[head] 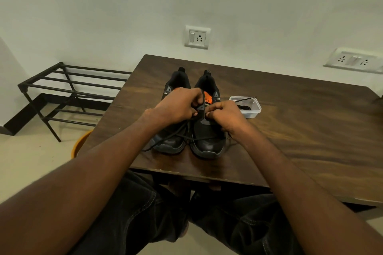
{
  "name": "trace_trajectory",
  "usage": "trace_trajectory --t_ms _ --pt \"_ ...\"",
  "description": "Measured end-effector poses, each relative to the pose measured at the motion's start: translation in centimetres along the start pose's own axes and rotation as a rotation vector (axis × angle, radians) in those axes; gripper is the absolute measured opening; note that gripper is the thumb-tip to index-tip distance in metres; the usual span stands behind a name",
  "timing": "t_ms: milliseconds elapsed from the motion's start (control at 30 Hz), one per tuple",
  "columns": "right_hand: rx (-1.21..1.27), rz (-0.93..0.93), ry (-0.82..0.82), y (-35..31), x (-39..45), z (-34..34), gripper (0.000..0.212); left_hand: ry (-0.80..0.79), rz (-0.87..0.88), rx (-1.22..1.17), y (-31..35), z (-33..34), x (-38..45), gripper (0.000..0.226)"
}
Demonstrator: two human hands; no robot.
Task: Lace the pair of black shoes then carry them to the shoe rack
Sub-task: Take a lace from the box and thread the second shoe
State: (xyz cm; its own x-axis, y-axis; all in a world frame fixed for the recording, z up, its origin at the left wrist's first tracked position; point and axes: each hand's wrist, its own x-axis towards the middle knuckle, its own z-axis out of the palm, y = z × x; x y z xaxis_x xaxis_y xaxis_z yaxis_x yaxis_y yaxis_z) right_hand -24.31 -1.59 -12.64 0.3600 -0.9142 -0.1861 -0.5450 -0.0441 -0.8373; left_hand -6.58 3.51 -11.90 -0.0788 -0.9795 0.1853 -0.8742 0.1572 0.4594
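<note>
Two black shoes sit side by side near the middle of the counter [290, 122], long axes running 6 to 12 o'clock, toes toward 6, heels toward the wall. The left hand [178, 105] and right hand [226, 116] meet over the right shoe [207, 130], each grip curled tight and pinching the black lace [165, 137] at the eyelets. The left shoe [174, 143] touches it. A clear tub [251, 113] holding another lace [243, 107] lies at 3 o'clock; the shoe rack [68, 89] stands at 9.
</note>
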Motion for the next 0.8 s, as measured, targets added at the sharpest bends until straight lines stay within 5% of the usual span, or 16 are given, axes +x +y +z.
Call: trace_trajectory --t_ms 133,333,400,533,567,633,700,800 --pt "-0.192 -0.094 -0.061 -0.2 -0.2 -0.4 0.032 0.012 0.0 0.023 0.2 0.1 -0.2 0.012" --pt "-0.281 -0.144 -0.058 -0.2 -0.6 -1.3 0.037 0.022 -0.087 -0.038 1.2 -0.2 -0.3 0.017" --pt "-0.368 -0.175 -0.049 -0.2 -1.0 -1.8 0.041 0.14 -0.131 -0.227 1.7 -1.1 -0.3 0.017" --pt "-0.451 -0.201 -0.061 -0.2 -1.1 -2.2 0.047 0.346 -0.245 -1.086 3.0 -4.5 -1.0 0.021" --pt "-0.465 -0.205 -0.064 -0.2 -1.0 -2.2 0.047 0.361 -0.259 -1.06 3.1 -4.8 -1.1 0.019" --pt "-0.482 -0.212 -0.058 -0.3 -1.1 -2.3 0.047 0.326 -0.263 -0.618 2.7 -4.1 -1.3 0.011" --pt "-0.475 -0.219 -0.062 -0.4 -1.1 -2.4 0.049 0.154 -0.214 -0.168 2.3 -2.4 -1.3 0.007" --pt "-0.461 -0.222 -0.074 -0.5 -1.2 -2.7 0.057 -0.079 -0.16 0.096 2.3 -0.6 -1.4 0.012"
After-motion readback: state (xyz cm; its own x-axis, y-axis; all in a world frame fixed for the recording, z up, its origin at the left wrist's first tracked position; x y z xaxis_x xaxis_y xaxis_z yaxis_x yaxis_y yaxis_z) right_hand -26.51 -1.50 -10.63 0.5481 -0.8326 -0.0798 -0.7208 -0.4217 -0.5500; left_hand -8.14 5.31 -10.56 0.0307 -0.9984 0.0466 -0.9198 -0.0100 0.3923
